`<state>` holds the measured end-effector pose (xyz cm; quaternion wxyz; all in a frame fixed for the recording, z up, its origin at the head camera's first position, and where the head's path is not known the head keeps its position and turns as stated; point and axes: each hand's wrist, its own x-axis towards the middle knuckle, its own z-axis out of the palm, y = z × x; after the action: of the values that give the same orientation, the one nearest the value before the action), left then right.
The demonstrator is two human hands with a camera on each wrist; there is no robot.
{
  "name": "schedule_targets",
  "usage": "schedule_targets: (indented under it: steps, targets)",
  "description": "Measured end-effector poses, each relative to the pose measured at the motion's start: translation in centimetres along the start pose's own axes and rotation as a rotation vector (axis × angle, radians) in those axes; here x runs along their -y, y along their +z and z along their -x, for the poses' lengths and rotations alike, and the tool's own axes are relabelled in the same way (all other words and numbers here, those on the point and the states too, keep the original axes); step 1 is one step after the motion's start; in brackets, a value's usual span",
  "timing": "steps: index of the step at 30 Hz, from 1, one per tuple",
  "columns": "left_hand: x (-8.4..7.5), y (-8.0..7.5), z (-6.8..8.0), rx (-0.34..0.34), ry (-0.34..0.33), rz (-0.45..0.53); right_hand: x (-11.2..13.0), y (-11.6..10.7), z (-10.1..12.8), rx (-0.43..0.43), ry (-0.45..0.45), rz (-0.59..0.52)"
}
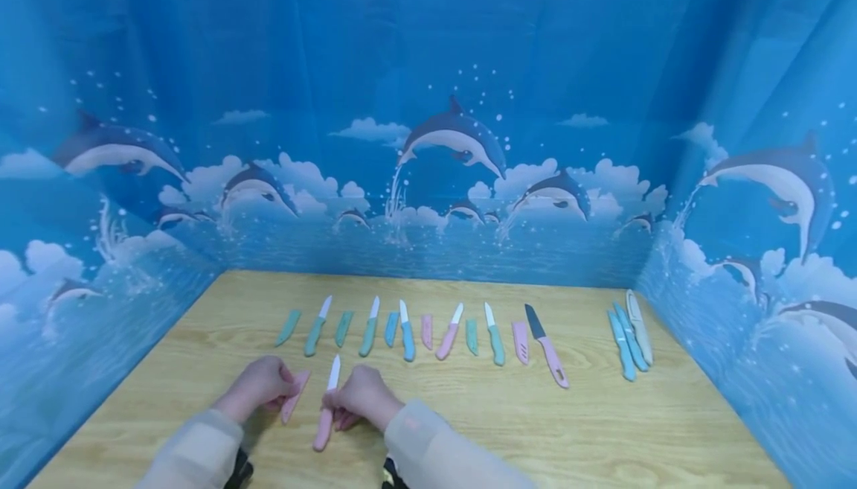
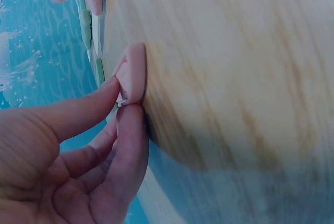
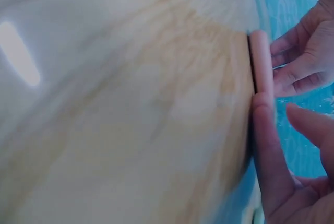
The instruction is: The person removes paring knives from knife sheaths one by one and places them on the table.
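Your left hand [image 1: 257,388] lay low on the table [image 1: 602,429], fingers [image 2: 122,151] pinching the pink sheath [image 1: 295,395] at its near end; it pointed away, tilted rightward. Your right hand [image 1: 361,398] curled its fingers [image 3: 269,151] around the pink knife [image 1: 326,407], white blade aimed away beyond them.

I see a small staged recording booth, not a real kitchen. A dolphin curtain [image 1: 428,102] closes around a wooden table [image 1: 602,429] on three sides.
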<state>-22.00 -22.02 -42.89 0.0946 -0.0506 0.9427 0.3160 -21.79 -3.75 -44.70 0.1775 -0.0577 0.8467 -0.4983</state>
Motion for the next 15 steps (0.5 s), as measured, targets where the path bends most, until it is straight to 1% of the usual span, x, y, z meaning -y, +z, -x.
schedule_targets:
  steps: [2,4,7,9,11,13,15]
  targets:
    - [0.0,0.1,0.0,0.003,0.005,0.009,-0.2,-0.8,0.3,-0.001,-0.022,0.026]
    - [0.1,0.2,0.0,0.004,0.010,0.021,-0.4,-2.1,0.7,-0.014,-0.053,0.039]
    - [0.2,0.3,-0.1,0.003,0.011,0.036,-0.7,-4.9,1.2,-0.057,-0.092,0.048]
    - [0.2,0.3,-0.2,0.005,0.012,0.035,-1.1,-7.2,1.3,-0.120,-0.127,0.081]
    - [0.3,0.2,-0.3,0.005,0.013,0.027,-1.8,-9.7,1.2,-0.197,-0.142,0.146]
    - [0.3,0.1,-0.3,0.011,0.003,0.019,-2.7,-12.2,1.1,-0.279,-0.132,0.226]
    - [0.3,0.1,-0.4,0.019,-0.011,0.014,-3.9,-14.7,1.0,-0.350,-0.096,0.310]
